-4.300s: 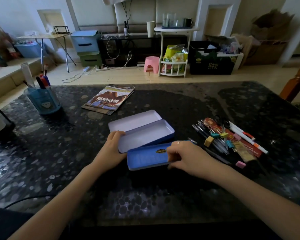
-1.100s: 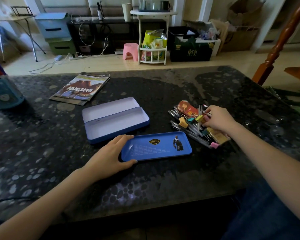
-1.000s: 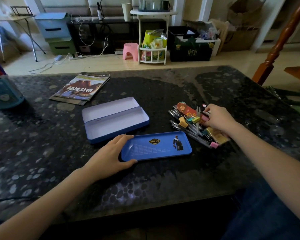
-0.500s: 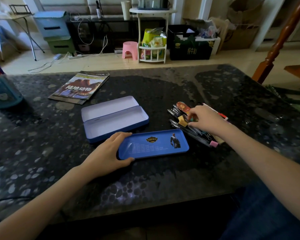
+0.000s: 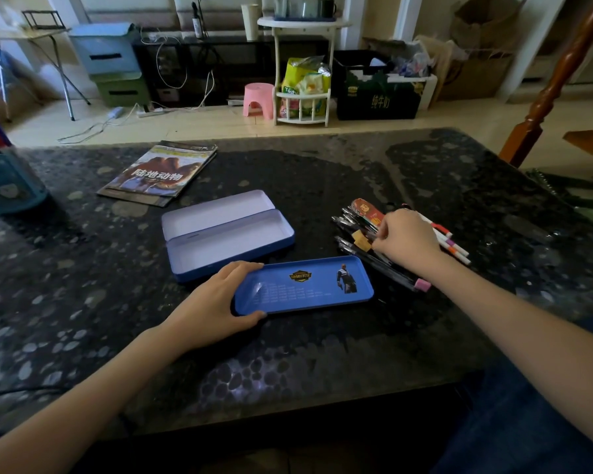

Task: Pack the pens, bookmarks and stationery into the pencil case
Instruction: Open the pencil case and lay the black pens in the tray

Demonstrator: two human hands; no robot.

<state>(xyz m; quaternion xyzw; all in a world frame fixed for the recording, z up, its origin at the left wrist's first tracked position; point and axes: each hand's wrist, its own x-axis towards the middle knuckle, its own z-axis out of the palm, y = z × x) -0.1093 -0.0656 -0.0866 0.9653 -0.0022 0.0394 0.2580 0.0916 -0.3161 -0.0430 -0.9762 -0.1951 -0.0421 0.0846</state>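
The blue tin pencil case point(image 5: 230, 241) lies open mid-table, its pale inside bare. In front of it sits its shallow blue insert tray point(image 5: 305, 285); my left hand point(image 5: 213, 302) grips the tray's left end, fingers over the far rim and thumb on the near rim. To the right is a pile of black pens point(image 5: 384, 265), a red bookmark point(image 5: 367, 210), white markers point(image 5: 454, 246), a yellow clip point(image 5: 360, 238) and a pink piece point(image 5: 422, 284). My right hand point(image 5: 406, 239) rests on the pile, fingertips curled down among the pens; what they pinch is hidden.
A magazine point(image 5: 161, 174) lies at the back left of the dark stone table point(image 5: 322, 354). A teal pen cup point(image 5: 7, 186) stands at the far left edge. A spiral notebook point(image 5: 582, 196) and a wooden post point(image 5: 545, 97) are off the right side.
My right hand slid left from the markers' side across the pile and its fingers curled in. My left hand moved from the case to the tray's left end and stays there.
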